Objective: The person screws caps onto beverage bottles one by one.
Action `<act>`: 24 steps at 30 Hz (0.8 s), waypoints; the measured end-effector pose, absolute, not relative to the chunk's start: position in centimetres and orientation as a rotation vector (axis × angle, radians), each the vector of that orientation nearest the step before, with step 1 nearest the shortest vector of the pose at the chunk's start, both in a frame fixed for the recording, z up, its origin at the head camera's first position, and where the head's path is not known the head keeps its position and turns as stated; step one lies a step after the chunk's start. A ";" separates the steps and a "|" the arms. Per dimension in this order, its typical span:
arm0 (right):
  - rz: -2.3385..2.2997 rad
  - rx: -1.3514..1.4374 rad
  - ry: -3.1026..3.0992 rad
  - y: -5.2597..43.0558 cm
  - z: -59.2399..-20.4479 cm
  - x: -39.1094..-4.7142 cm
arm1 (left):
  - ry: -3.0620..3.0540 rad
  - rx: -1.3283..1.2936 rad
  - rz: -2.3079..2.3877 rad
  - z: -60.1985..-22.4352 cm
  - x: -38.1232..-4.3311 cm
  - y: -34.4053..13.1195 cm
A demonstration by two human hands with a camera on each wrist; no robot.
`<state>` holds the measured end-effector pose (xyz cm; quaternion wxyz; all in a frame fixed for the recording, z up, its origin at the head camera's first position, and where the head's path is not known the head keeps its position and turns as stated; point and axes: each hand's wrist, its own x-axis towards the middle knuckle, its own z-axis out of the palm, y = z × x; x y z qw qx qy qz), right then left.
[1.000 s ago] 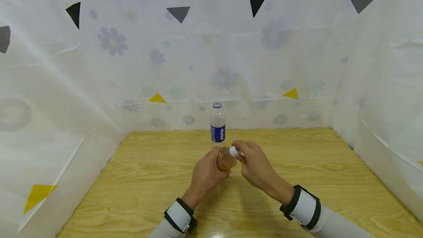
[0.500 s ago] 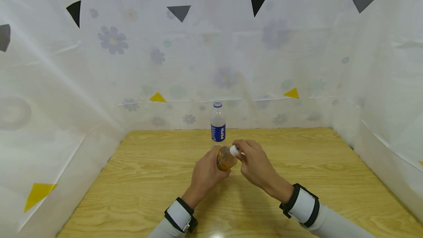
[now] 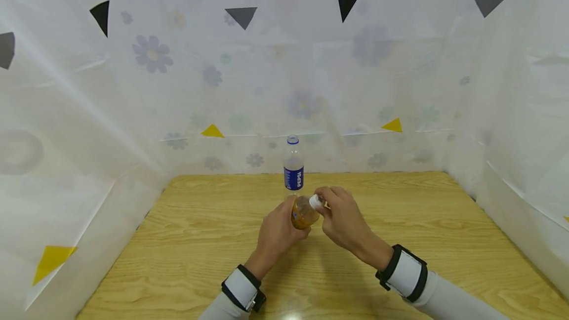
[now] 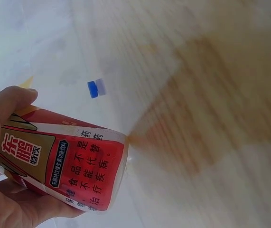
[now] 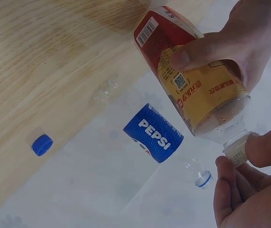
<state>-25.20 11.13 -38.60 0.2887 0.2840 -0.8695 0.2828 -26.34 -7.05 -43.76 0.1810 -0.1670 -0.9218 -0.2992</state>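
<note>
My left hand (image 3: 276, 235) grips a plastic drink bottle (image 5: 206, 97) with a red and gold label around its body. The bottle tilts to the right, its neck toward my right hand (image 3: 348, 223). Thumb and fingers of that hand pinch the white cap (image 5: 237, 152), which sits at the bottle's mouth. Just behind them stands a clear Pepsi bottle (image 3: 293, 178) with a blue label, upright and uncapped. On the table by it lies a blue cap (image 5: 42, 145), also seen in the left wrist view; in the head view it is hidden.
The wood-grain table (image 3: 200, 241) is enclosed by white flower-patterned sheeting (image 3: 284, 78) at the back and both sides. Black, grey and yellow triangles are stuck on it. Each wrist wears a strapped band (image 3: 404, 275).
Both hands keep their hold, with only a slight shift of the right hand and wrist. The white cap and bottle stay almost in place.
</note>
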 end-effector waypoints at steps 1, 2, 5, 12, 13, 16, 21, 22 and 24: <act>0.752 0.755 -2.318 11.1 -38.6 -25.2 | -2.603 -0.472 -0.846 -43.8 -26.4 -7.0; 0.750 0.752 -2.316 11.1 -38.6 -25.3 | -2.602 -0.474 -0.845 -43.8 -26.4 -7.0; 0.745 0.744 -2.312 11.1 -38.5 -25.3 | -2.600 -0.480 -0.841 -43.8 -26.5 -6.9; 0.748 0.731 -2.316 11.3 -38.4 -25.4 | -2.605 -0.483 -0.850 -43.8 -26.4 -6.7; 0.749 0.732 -2.315 11.3 -38.4 -25.4 | -2.606 -0.485 -0.852 -43.7 -26.4 -6.7; 0.750 0.735 -2.317 11.4 -38.3 -25.6 | -2.609 -0.488 -0.860 -43.6 -26.4 -6.7; 0.730 0.730 -2.327 11.5 -38.3 -25.7 | -2.619 -0.482 -0.876 -43.5 -26.2 -6.7; 0.729 0.727 -2.328 11.5 -38.3 -25.7 | -2.620 -0.481 -0.876 -43.5 -26.2 -6.7; 0.726 0.725 -2.327 11.5 -38.3 -25.8 | -2.622 -0.482 -0.874 -43.5 -26.2 -6.7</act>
